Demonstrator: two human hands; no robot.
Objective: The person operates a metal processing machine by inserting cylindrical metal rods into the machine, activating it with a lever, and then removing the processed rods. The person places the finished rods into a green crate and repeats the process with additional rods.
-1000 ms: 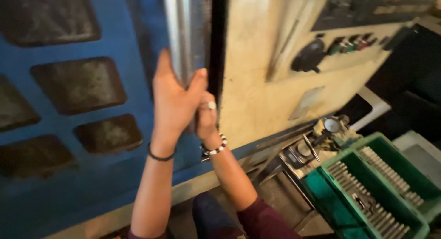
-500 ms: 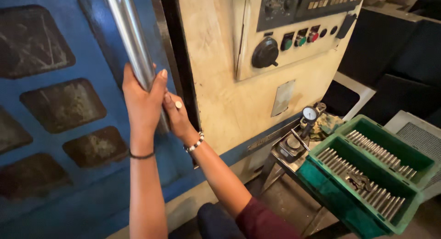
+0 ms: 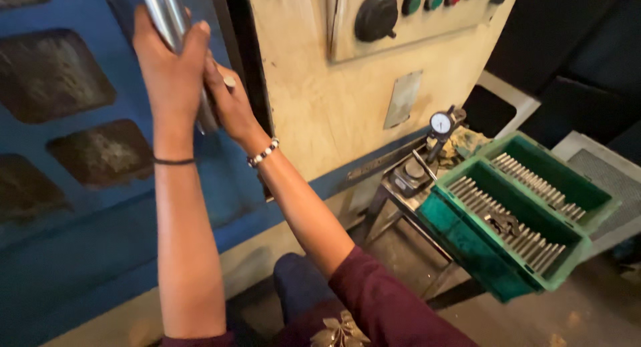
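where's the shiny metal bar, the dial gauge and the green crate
shiny metal bar (image 3: 162, 10), head view, on the bare stretch above the left hand (image 3: 170, 63)
dial gauge (image 3: 441, 123), head view, on its round white face
green crate (image 3: 467, 243), head view, on its near outer wall

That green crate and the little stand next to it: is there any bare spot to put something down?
Hardly. The green crate holds rows of metal pins in both compartments, with only thin gaps between the rows. The small stand carries a dial gauge and its base. Barest is the floor right of the crate.
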